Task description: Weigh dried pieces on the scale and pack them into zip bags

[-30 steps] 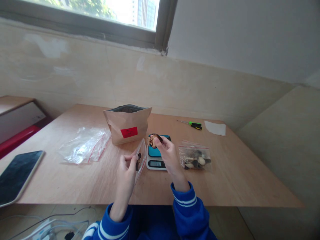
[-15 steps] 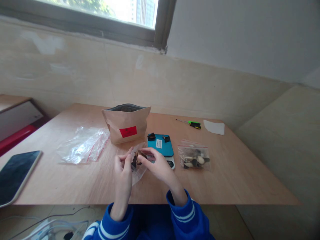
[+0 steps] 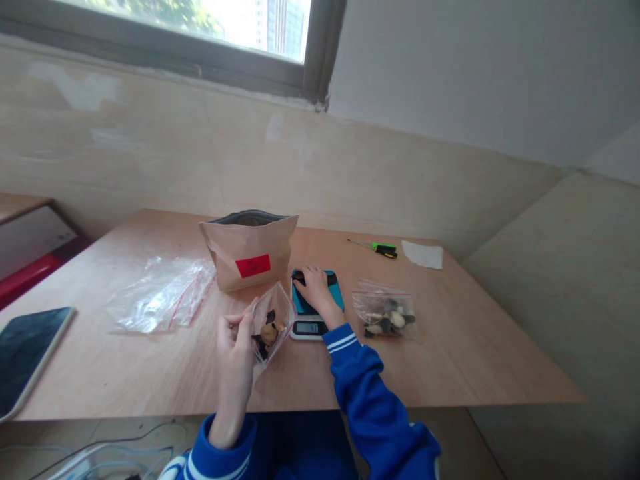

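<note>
My left hand is closed on the edge of a clear zip bag, whose mouth gapes toward me. Inside it lie a round tan piece and several dark, curled dried pieces. My right hand reaches over the blue top of a small digital scale. Its thumb and fingers close around a dark dried piece at the scale's far left corner, partly hidden by the fingers. Another dark piece is partly visible to the right of the hand. The scale's display is lit, its digits too small to read.
A brown paper pouch with a red label stands open behind the bag. Flat clear bags and a phone lie left. On the right are a filled zip bag, screwdrivers and white paper.
My right hand has left the clear bag and moved forward onto the scale. The tan piece it was holding now lies in the bag. My left hand still holds the bag, now tilted more open.
</note>
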A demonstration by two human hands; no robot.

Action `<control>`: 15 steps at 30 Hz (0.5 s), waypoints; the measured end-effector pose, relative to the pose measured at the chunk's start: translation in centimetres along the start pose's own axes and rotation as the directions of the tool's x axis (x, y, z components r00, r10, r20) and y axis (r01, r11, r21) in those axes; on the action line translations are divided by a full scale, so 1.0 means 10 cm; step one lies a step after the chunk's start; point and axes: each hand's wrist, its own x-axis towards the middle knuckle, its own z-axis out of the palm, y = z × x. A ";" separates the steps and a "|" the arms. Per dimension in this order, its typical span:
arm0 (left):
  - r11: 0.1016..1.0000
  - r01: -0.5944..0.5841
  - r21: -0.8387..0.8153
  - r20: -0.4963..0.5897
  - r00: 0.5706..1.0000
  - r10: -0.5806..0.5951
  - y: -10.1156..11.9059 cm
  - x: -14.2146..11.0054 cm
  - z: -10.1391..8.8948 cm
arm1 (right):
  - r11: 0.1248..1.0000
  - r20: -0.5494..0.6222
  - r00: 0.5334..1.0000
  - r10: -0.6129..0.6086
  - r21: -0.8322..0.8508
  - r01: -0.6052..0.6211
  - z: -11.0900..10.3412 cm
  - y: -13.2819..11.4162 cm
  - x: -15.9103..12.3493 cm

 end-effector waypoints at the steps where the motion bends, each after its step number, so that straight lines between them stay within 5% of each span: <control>1: 1.000 0.012 -0.004 0.003 1.000 -0.012 0.00 0.00 0.00 | 1.000 -0.003 1.000 -0.001 -0.007 0.001 0.00 0.00 -0.01; 5: 0.999 0.036 -0.008 0.002 0.999 -0.036 0.04 -0.01 0.01 | 1.000 -0.043 0.999 -0.012 0.025 0.013 -0.13 -0.07 -0.12; 7: 0.999 0.037 -0.019 0.010 0.999 -0.037 0.05 -0.01 0.02 | 0.981 -0.098 0.994 -0.038 0.186 0.055 -0.25 -0.16 -0.21; 11: 0.999 0.032 -0.032 0.031 0.999 -0.031 0.02 0.00 0.04 | 0.800 -0.107 0.977 -0.183 0.562 0.211 -0.49 -0.35 -0.45; 15: 1.000 -0.003 0.006 0.057 0.998 0.003 -0.05 0.03 0.02 | 0.854 -0.027 0.963 -0.269 0.455 0.252 -0.54 -0.23 -0.52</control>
